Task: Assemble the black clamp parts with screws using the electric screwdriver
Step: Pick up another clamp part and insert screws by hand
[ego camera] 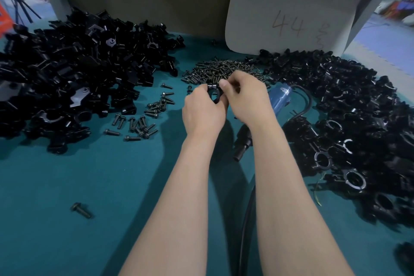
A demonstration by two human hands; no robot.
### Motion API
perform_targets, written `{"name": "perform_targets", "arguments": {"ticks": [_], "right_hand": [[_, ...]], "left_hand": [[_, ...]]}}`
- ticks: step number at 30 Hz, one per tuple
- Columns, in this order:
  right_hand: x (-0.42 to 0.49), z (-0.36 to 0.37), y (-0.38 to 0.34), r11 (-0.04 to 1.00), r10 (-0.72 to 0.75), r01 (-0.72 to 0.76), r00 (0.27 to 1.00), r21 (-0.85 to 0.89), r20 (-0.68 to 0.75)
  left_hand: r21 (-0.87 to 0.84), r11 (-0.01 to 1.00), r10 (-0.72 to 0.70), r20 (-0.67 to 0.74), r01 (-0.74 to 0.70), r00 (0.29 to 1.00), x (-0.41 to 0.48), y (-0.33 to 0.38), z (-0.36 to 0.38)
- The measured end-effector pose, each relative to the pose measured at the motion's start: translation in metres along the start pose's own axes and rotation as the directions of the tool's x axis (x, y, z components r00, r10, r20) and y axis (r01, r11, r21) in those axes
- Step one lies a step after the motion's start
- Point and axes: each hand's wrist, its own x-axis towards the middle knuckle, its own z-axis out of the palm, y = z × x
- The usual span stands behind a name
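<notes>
Together, the left hand [202, 111] and right hand [245, 98] are pinching one black clamp part [214, 94] between them, while the electric screwdriver [280, 96] is lying just beside the right hand.

Arms outstretched; left hand [202, 111], right hand [245, 94] pinch clamp part [212, 88].

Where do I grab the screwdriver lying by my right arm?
Likely the blue barrel, from above on its right: the screwdriver lies flat, that round section is bare, your right forearm covers the middle, and the cord leaves the far end.
</notes>
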Motion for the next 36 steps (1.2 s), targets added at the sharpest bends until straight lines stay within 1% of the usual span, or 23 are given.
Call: {"name": "perform_targets", "arguments": {"ticks": [2,4,5,6,7,8,9,11,13,14,16,21,23,24,25,27,28,29,30,31,32,34,36], "right_hand": [[-0.001,0.001,0.000,1.000,-0.006,0.006,1.000,-0.015,-0.002],[-0.002,0.003,0.002,1.000,0.018,-0.018,1.000,0.021,-0.011],[-0.002,0.003,0.004,0.998,0.047,-0.046,0.998,0.038,-0.034],[-0.002,0.002,0.007,0.996,0.086,-0.085,0.994,0.017,-0.061],[0.000,0.001,0.010,0.989,0.136,-0.140,0.987,-0.045,-0.085],[0.001,-0.001,0.015,0.967,0.204,-0.216,0.975,-0.138,-0.092],[0.002,-0.003,0.019,0.926,0.286,-0.293,0.956,-0.239,-0.067],[0.001,0.000,0.023,0.840,0.421,-0.366,0.905,-0.402,0.055],[-0.002,0.007,0.021,0.808,0.463,-0.362,0.878,-0.466,0.122],[-0.003,0.011,0.020,0.804,0.460,-0.355,0.880,-0.477,0.120],[-0.003,0.015,0.019,0.805,0.449,-0.359,0.889,-0.473,0.088],[-0.005,0.019,0.021,0.811,0.426,-0.377,0.905,-0.449,0.010],[-0.005,0.015,0.020,0.838,0.407,-0.378,0.913,-0.395,-0.010],[-0.003,0.010,0.019,0.868,0.380,-0.367,0.924,-0.335,-0.028],[-0.002,0.004,0.017,0.907,0.340,-0.340,0.939,-0.249,-0.047],[0.001,-0.008,0.008,0.976,0.216,-0.217,0.974,-0.003,-0.064],[0.001,-0.013,0.002,0.980,0.156,-0.146,0.986,0.132,-0.066],[0.000,-0.016,-0.003,0.961,0.116,-0.097,0.992,0.259,-0.059],[-0.002,-0.017,-0.008,0.930,0.091,-0.072,0.995,0.361,-0.037],[-0.003,-0.017,-0.011,0.905,0.073,-0.062,0.997,0.420,-0.009],[-0.004,-0.016,-0.013,0.898,0.058,-0.061,0.998,0.436,0.020],[-0.004,-0.013,-0.012,0.915,0.058,-0.080,0.996,0.396,0.068],[-0.004,-0.013,-0.010,0.936,0.077,-0.104,0.993,0.336,0.095]], "left_hand": [[-0.001,1.000,0.009,-0.002,-0.009,1.000,0.001,0.000,-0.001],[-0.035,0.999,-0.009,0.006,0.009,1.000,0.002,-0.001,-0.001],[-0.091,0.995,-0.038,0.015,0.040,0.999,0.002,-0.002,-0.001],[-0.201,0.975,-0.087,0.036,0.092,0.996,0.003,-0.003,-0.001],[-0.357,0.920,-0.148,0.071,0.164,0.986,0.004,-0.004,-0.001],[-0.521,0.818,-0.213,0.119,0.244,0.970,0.005,-0.004,-0.003],[-0.660,0.683,-0.264,0.178,0.314,0.948,0.007,-0.005,-0.004],[-0.814,0.417,-0.304,0.295,0.405,0.906,0.011,-0.006,-0.009],[-0.867,0.188,-0.294,0.398,0.461,0.869,0.013,-0.006,-0.014],[-0.868,0.110,-0.283,0.440,0.485,0.852,0.014,-0.007,-0.016],[-0.850,0.029,-0.265,0.500,0.526,0.824,0.013,-0.007,-0.019],[-0.819,-0.034,-0.211,0.567,0.573,0.797,0.011,-0.008,-0.023],[-0.810,-0.022,-0.194,0.579,0.587,0.792,0.011,-0.008,-0.022],[-0.807,-0.006,-0.184,0.581,0.590,0.793,0.011,-0.008,-0.021],[-0.805,0.004,-0.173,0.583,0.593,0.794,0.011,-0.008,-0.021],[-0.802,0.009,-0.157,0.589,0.598,0.793,0.012,-0.008,-0.020],[-0.802,0.001,-0.157,0.589,0.597,0.792,0.012,-0.007,-0.020],[-0.807,-0.018,-0.162,0.585,0.591,0.794,0.012,-0.007,-0.020],[-0.815,-0.031,-0.169,0.575,0.579,0.800,0.012,-0.007,-0.020],[-0.825,-0.037,-0.175,0.561,0.564,0.809,0.012,-0.006,-0.019],[-0.835,-0.044,-0.177,0.547,0.548,0.818,0.013,-0.006,-0.019],[-0.852,-0.057,-0.174,0.522,0.521,0.835,0.014,-0.006,-0.020],[-0.864,-0.025,-0.176,0.500,0.504,0.848,0.015,-0.007,-0.019]]}}
